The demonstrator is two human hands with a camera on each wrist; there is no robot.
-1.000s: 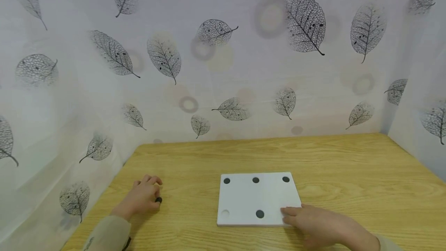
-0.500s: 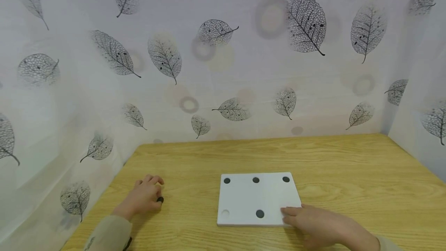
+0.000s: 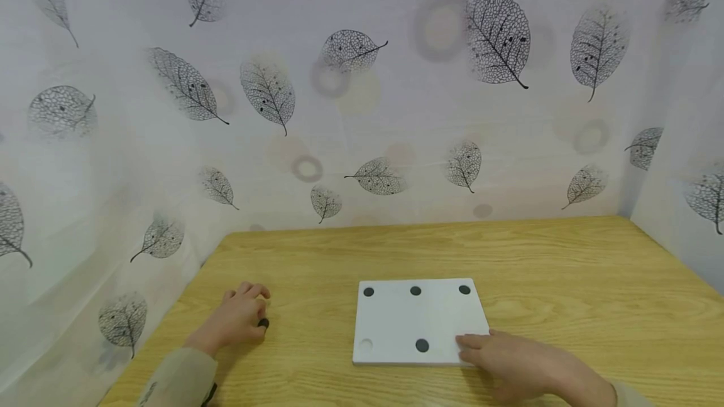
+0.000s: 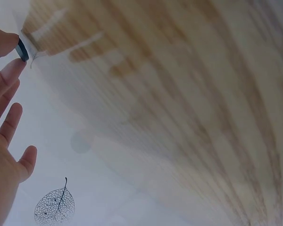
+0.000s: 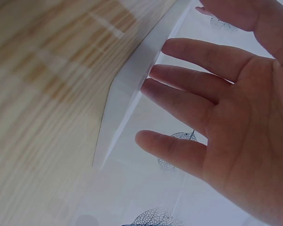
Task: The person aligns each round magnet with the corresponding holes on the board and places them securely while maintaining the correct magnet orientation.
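Between thumb and index finger, my left hand (image 3: 234,319) pinches a small black disc (image 4: 22,50), left of the board and close over the table; its other fingers are spread. A white rectangular board (image 3: 396,322) lies flat in front of me. Along its far edge sit three black discs, among them the middle one (image 3: 415,291), and another black disc (image 3: 422,345) is at the front middle. A shallow round recess (image 3: 366,345) shows at the front left corner. My right hand (image 3: 517,360) rests straight fingers on the board's front right corner, hiding that corner.
The wood-grain table (image 3: 317,269) stretches around the board on all sides. Behind and at both sides hangs a pale curtain (image 3: 396,112) with a leaf print, meeting the table's edges.
My left hand has crept slightly to the right with the black disc still pinched. The right hand and the board have stayed in place.
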